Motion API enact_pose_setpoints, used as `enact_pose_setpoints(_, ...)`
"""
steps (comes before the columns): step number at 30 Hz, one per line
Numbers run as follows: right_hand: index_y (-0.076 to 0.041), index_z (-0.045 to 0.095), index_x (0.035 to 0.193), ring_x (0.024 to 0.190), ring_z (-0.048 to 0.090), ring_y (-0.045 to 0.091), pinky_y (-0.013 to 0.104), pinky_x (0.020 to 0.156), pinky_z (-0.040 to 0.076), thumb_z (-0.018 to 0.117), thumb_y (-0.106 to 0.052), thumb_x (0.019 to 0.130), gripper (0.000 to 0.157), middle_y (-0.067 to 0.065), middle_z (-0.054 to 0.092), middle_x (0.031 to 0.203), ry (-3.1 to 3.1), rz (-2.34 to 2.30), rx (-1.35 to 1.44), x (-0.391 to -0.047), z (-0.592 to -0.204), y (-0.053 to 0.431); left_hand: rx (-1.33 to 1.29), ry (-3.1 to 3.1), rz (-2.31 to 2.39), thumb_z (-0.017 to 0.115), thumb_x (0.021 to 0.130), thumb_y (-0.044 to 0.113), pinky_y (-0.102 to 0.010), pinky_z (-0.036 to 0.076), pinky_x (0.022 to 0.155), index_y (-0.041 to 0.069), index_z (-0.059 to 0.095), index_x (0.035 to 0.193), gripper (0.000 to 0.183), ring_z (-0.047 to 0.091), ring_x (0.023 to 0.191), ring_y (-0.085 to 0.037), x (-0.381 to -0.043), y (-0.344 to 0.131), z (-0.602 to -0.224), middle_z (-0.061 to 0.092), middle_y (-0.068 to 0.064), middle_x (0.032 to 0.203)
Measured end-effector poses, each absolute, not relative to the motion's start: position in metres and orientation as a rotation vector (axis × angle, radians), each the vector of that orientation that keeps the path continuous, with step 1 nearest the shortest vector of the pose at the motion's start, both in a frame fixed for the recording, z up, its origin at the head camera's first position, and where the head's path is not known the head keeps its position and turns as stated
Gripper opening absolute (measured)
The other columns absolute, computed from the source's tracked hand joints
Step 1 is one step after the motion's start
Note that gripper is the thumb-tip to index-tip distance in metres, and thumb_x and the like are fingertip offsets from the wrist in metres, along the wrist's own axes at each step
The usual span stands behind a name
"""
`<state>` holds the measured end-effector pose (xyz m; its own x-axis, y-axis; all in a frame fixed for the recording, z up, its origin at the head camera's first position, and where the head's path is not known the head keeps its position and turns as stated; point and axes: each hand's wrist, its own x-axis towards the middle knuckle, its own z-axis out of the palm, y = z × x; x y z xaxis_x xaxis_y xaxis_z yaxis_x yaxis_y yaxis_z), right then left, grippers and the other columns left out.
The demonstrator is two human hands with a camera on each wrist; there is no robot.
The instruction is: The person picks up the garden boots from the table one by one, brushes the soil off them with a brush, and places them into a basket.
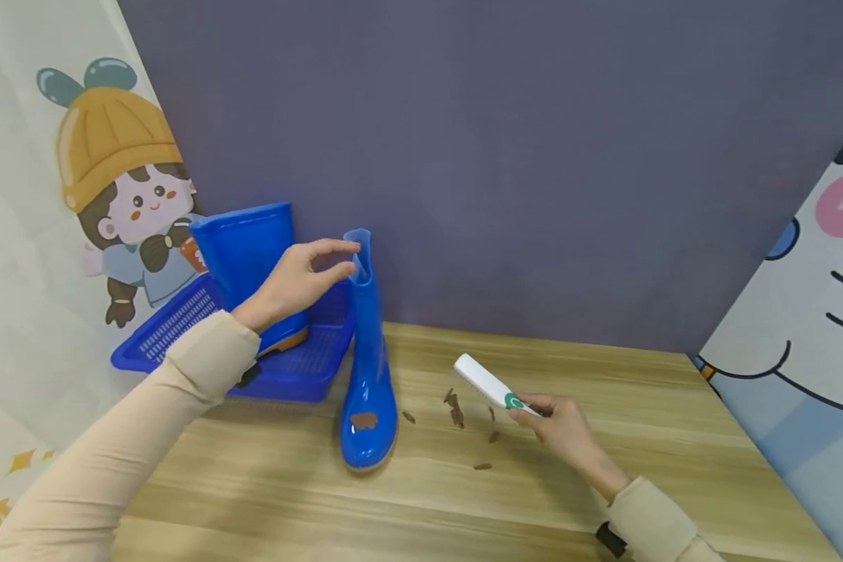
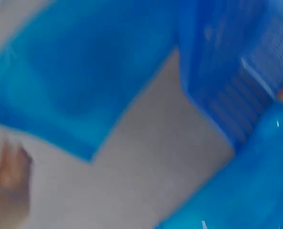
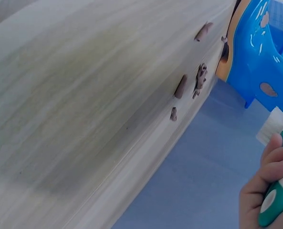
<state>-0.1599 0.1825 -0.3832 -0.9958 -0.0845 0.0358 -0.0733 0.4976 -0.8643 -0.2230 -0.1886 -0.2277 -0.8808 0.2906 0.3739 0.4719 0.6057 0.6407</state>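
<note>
A blue rain boot stands upright on the table, a brown patch on its toe. My left hand is at the boot's top opening, thumb and fingers spread apart; the left wrist view, blurred, shows that hand a little off the boot's rim. My right hand grips a white and green brush by its handle, to the right of the boot. White bristles show in the right wrist view, as does another brown mark on the boot.
A second blue boot stands in a blue plastic basket left of the first boot. Several brown bits lie scattered on the wooden table between boot and brush. A grey-purple panel rises behind.
</note>
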Motion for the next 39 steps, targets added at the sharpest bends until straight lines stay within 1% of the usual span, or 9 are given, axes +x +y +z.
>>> enact_pose_setpoints(3,-0.003,0.063,0.116,0.044,0.039,0.007,0.021,0.039,0.032,0.07,-0.025,0.081,0.042,0.003,0.057,0.063,2.728,-1.537,-0.146,-0.16,-0.382,0.181,-0.476,-2.611,-1.22,0.062,0.082,0.049,-0.046,0.037,0.102,0.019,0.041,0.138,0.067,0.039,0.131,-0.025,-0.213,-0.174,-0.239,0.04,-0.003,0.143)
enact_pose_setpoints(6,-0.004,0.065,0.112,0.045,0.04,0.007,0.021,0.04,0.034,0.071,-0.025,0.08,0.039,0.008,0.064,0.077,2.762,-1.511,-0.182,-0.161,-0.383,0.177,-0.433,-2.599,-1.242,0.066,0.08,0.047,-0.044,0.041,0.099,0.019,0.034,0.142,0.075,0.041,0.129,-0.027,-0.212,-0.163,-0.251,0.037,-0.006,0.145)
enact_pose_setpoints(9,-0.004,0.068,0.108,0.049,0.044,0.007,0.02,0.041,0.037,0.071,-0.019,0.079,0.033,0.011,0.069,0.092,2.794,-1.495,-0.261,-0.161,-0.386,0.171,-0.442,-2.555,-1.241,0.067,0.081,0.041,-0.043,0.045,0.095,0.018,0.034,0.142,0.073,0.046,0.125,-0.028,-0.215,-0.158,-0.262,0.04,-0.008,0.143)
enact_pose_setpoints(14,-0.001,0.068,0.106,0.055,0.05,0.007,0.019,0.043,0.038,0.071,-0.014,0.079,0.03,0.015,0.07,0.093,2.77,-1.48,-0.402,-0.16,-0.391,0.161,-0.474,-2.503,-1.277,0.065,0.085,0.034,-0.043,0.045,0.094,0.016,0.036,0.141,0.066,0.048,0.122,-0.028,-0.218,-0.158,-0.27,0.042,-0.009,0.141)
enact_pose_setpoints(17,-0.002,0.068,0.105,0.068,0.06,0.012,0.018,0.051,0.045,0.071,-0.016,0.079,0.03,0.015,0.069,0.097,2.745,-1.457,-0.515,-0.159,-0.395,0.152,-0.485,-2.499,-1.296,0.064,0.085,0.033,-0.044,0.044,0.094,0.015,0.037,0.141,0.064,0.048,0.123,-0.028,-0.217,-0.159,-0.27,0.043,-0.009,0.14)
enact_pose_setpoints(20,-0.004,0.069,0.103,0.072,0.06,0.011,0.019,0.058,0.048,0.072,-0.016,0.078,0.028,0.015,0.068,0.103,2.747,-1.405,-0.621,-0.162,-0.398,0.14,-0.483,-2.497,-1.309,0.064,0.086,0.034,-0.044,0.044,0.094,0.017,0.039,0.14,0.062,0.049,0.122,-0.028,-0.218,-0.16,-0.271,0.045,-0.008,0.139)
enact_pose_setpoints(29,-0.009,0.07,0.105,0.062,0.048,0.006,0.019,0.048,0.041,0.072,-0.024,0.078,0.032,0.008,0.07,0.098,2.803,-1.274,-0.733,-0.178,-0.392,0.089,-0.503,-2.479,-1.329,0.064,0.086,0.032,-0.045,0.044,0.095,0.02,0.041,0.139,0.059,0.051,0.12,-0.027,-0.221,-0.157,-0.274,0.05,-0.01,0.135)
enact_pose_setpoints(34,-0.013,0.068,0.111,0.067,0.056,0.002,0.016,0.051,0.043,0.068,-0.03,0.082,0.033,0.003,0.069,0.105,2.915,-1.019,-0.962,-0.187,-0.396,0.063,-0.501,-2.487,-1.309,0.062,0.087,0.032,-0.046,0.043,0.095,0.021,0.04,0.139,0.058,0.05,0.12,-0.028,-0.221,-0.156,-0.276,0.049,-0.01,0.136)
enact_pose_setpoints(39,-0.013,0.068,0.111,0.062,0.055,-0.001,0.013,0.049,0.039,0.067,-0.03,0.083,0.033,0.001,0.071,0.093,3.052,-0.81,-1.249,-0.193,-0.402,0.052,-0.507,-2.472,-1.281,0.061,0.088,0.028,-0.043,0.048,0.088,0.017,0.041,0.138,0.055,0.057,0.112,-0.027,-0.221,-0.157,-0.277,0.056,-0.011,0.127)
